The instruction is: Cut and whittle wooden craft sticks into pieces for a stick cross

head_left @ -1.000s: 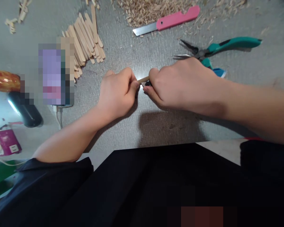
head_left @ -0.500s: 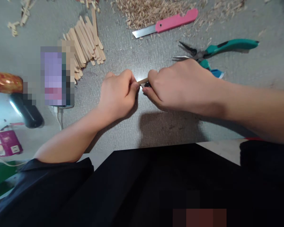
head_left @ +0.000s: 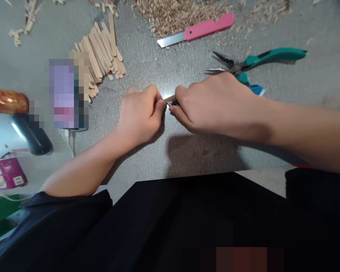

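Observation:
My left hand (head_left: 140,111) is closed, thumb and fingers pinching a thin wooden craft stick (head_left: 169,99). The stick's other end runs to the fingers of my right hand (head_left: 212,100), just to the right. That hand is closed round what looks like a utility knife (head_left: 174,102); only a dark front part and a small metal edge show, close against the stick. The rest of the knife is hidden in my fist. Behind the right hand lie teal-handled needle-nose pliers (head_left: 238,67), jaws apart, one handle partly covered. A blue piece (head_left: 257,90) shows beside the wrist; what it belongs to is unclear.
Beyond my hands lie a pink cutter (head_left: 206,28) with its blade out and a heap of wood shavings (head_left: 175,15). At left are a pile of craft sticks (head_left: 99,53), a blurred phone (head_left: 64,94) on a cable, a dark cylinder (head_left: 32,134) and a purple box (head_left: 11,173).
Both hands keep nearly the same pose, with the stick between them. The view has shifted very slightly; the things on the table lie as before.

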Demonstrator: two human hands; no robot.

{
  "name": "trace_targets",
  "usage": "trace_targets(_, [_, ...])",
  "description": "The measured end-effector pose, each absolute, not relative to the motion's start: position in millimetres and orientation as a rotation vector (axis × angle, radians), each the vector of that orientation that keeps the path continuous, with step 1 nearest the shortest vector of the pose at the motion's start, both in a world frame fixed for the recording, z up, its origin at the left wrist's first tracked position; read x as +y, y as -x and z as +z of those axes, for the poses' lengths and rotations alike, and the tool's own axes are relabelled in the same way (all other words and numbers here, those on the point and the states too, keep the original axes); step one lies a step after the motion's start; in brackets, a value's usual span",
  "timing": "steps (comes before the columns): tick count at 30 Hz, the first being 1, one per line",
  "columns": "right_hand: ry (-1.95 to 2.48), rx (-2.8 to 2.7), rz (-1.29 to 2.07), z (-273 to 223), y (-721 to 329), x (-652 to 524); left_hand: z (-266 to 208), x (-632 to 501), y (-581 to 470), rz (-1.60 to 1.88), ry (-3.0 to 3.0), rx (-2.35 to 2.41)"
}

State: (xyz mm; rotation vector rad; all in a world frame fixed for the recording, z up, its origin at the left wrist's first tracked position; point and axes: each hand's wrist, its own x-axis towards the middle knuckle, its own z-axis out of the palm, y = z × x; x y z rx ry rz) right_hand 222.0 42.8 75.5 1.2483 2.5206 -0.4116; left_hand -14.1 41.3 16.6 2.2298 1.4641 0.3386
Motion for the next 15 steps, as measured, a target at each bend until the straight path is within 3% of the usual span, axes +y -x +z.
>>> trace_targets(15, [-1.336,2.462,-0.46,69.6,-215.8,41.7,11.5,48.3,19.2,0.466,-2.231,1.358])
